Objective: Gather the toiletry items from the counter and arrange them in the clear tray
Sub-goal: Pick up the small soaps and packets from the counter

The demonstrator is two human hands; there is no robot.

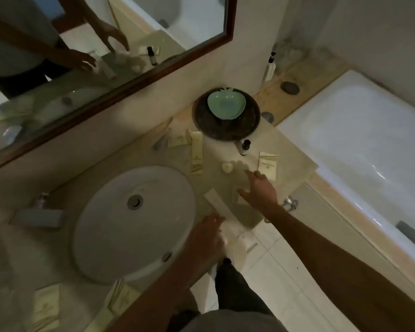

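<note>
The clear tray (217, 203) lies on the counter just right of the sink, hard to make out apart from its pale edge. My right hand (259, 188) hovers over the tray's right side, fingers spread, holding nothing. My left hand (209, 233) lies palm down at the tray's near corner, blurred, with nothing visible in it. Beyond the tray stand a small dark-capped bottle (244, 147), a long cream box (197, 152), a cream sachet (267, 164) and a small white round item (227, 167). More cream boxes (120, 295) lie at the sink's near side.
A white oval sink (134, 224) with a faucet (38, 216) fills the counter's left. A dark round plate (240, 125) bearing a green apple-shaped dish (225, 106) sits at the back. A mirror (106, 44) hangs behind. A bathtub (357, 152) lies at right, with a pump bottle (270, 68).
</note>
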